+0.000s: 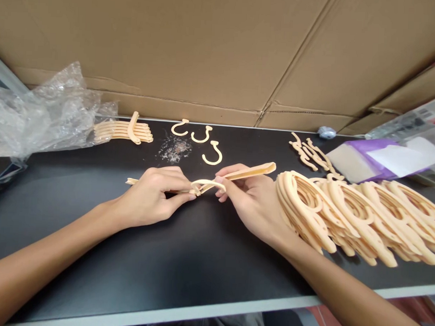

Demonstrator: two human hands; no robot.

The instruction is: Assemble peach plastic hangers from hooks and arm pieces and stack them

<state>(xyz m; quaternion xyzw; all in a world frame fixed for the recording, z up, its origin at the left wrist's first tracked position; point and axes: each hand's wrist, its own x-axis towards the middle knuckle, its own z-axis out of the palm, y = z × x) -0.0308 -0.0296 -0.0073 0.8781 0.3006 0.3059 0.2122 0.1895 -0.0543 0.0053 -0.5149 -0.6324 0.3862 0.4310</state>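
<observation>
Between my two hands is a cream plastic clothes hanger [251,171], held above the black table. My left hand [162,194] is closed round its left part, with a short end sticking out past the knuckles. My right hand [243,188] pinches it near the curved middle piece, and the right arm of the hanger slants up past the fingers. Just beyond my hands lie loose hanger hooks [213,154], three in all. A stack of cream hangers [305,210] spreads over the table right beside my right wrist.
A bundle of cream hanger parts [123,131] lies back left, by crumpled clear plastic [50,112]. Whitish scraps [175,149] lie near the hooks. Small curved pieces [306,152] and a purple-and-white packet [383,158] are back right. Cardboard [172,45] stands along the table's [155,271] far edge.
</observation>
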